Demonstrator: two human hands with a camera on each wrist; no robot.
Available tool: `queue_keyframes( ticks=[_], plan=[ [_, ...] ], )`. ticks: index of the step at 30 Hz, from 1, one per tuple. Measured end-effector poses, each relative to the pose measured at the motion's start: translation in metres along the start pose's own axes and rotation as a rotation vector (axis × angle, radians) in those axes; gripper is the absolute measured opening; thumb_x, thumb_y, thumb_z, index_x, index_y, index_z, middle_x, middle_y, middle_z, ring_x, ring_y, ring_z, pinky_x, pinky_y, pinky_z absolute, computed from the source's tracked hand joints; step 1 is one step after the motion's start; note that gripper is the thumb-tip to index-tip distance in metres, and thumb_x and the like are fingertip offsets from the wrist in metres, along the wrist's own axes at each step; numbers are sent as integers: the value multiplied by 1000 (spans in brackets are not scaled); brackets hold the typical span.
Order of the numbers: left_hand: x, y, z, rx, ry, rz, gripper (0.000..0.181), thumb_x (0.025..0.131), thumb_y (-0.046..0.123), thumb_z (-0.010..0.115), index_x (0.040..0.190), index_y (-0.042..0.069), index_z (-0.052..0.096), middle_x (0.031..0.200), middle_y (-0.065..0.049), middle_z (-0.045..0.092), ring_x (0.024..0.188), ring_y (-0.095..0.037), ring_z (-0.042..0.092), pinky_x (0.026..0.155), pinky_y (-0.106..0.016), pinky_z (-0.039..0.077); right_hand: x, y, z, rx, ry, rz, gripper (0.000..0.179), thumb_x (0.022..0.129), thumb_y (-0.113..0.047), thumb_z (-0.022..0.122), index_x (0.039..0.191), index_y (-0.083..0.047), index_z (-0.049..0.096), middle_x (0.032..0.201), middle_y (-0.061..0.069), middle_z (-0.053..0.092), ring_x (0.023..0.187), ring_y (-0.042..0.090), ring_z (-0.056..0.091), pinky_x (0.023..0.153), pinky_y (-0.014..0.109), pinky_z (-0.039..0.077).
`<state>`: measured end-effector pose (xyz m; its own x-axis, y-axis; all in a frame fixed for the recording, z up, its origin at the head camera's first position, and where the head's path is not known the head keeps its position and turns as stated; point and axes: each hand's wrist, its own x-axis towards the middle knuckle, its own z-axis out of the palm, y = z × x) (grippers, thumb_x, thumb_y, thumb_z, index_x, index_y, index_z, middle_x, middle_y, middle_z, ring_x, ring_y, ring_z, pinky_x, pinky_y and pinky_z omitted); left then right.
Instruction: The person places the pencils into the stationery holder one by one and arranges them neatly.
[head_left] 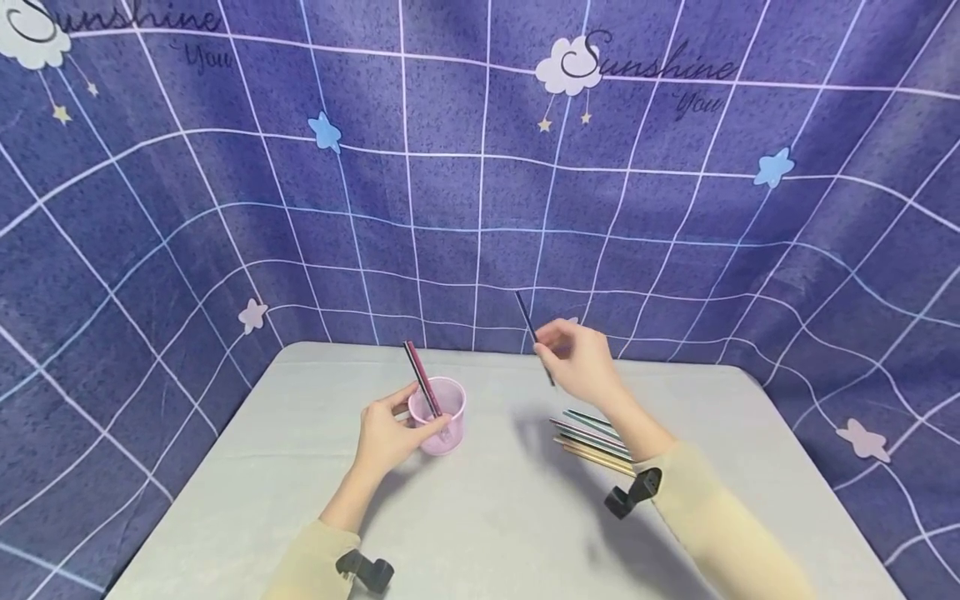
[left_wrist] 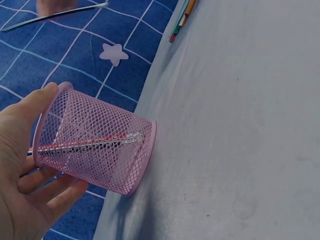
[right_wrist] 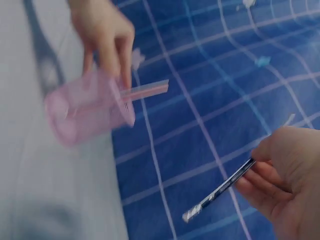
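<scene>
My left hand (head_left: 384, 432) grips a pink mesh pen cup (left_wrist: 100, 117) by its rim, thumb on one side and fingers on the other. Two pencils, one red and one dark, (head_left: 422, 375) lean inside it, their upper ends sticking out past the rim. To the right, my right hand (head_left: 585, 360) pinches a dark pencil (right_wrist: 227, 184) between thumb and fingers, raised above the table. The silvery end of this pencil points down toward the cup's side in the right wrist view. Below the right hand lie several loose pencils (head_left: 592, 444), green, dark and gold.
A pale grey cloth covers the table (head_left: 487, 533). Behind it and at both sides hangs a blue-purple curtain (head_left: 450, 192) with a grid and stars. The right forearm passes over part of the loose pencils.
</scene>
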<state>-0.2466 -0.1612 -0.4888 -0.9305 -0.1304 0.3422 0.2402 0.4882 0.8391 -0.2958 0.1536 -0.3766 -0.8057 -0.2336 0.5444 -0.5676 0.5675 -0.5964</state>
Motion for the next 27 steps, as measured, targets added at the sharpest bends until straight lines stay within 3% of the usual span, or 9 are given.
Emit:
queue_keyframes(
  ticks=[6, 13, 19, 27],
  plan=[
    [0, 0, 1, 10, 9, 7, 85, 69, 35, 102, 138, -2, 68, 131, -23, 73, 105, -37, 80, 77, -33, 69, 12, -31, 17, 182, 28, -9, 11, 96, -9, 77, 105, -5, 74, 100, 11, 81, 93, 27, 80, 86, 41, 69],
    [1, 2, 3, -5, -2, 20, 84, 70, 34, 102, 138, -3, 68, 131, -24, 73, 105, -38, 80, 77, -34, 69, 20, -50, 34, 252, 27, -8, 12, 96, -10, 77, 106, -6, 74, 101, 11, 80, 97, 26, 80, 85, 41, 69],
    [4, 1, 3, 3, -2, 47, 84, 70, 34, 102, 138, -3, 68, 131, -25, 73, 105, -40, 79, 79, -39, 69, 24, -51, 51, 299, 31, -11, 10, 96, -8, 77, 105, -6, 73, 99, 11, 80, 95, 25, 80, 80, 35, 68],
    [1, -3, 0, -2, 4, 24, 85, 69, 31, 102, 139, -3, 67, 131, -23, 73, 104, -37, 80, 77, -34, 69, 19, -43, 82, 338, -50, 8, 9, 97, -6, 76, 104, -6, 70, 101, 11, 79, 97, 24, 78, 83, 25, 67]
  ],
)
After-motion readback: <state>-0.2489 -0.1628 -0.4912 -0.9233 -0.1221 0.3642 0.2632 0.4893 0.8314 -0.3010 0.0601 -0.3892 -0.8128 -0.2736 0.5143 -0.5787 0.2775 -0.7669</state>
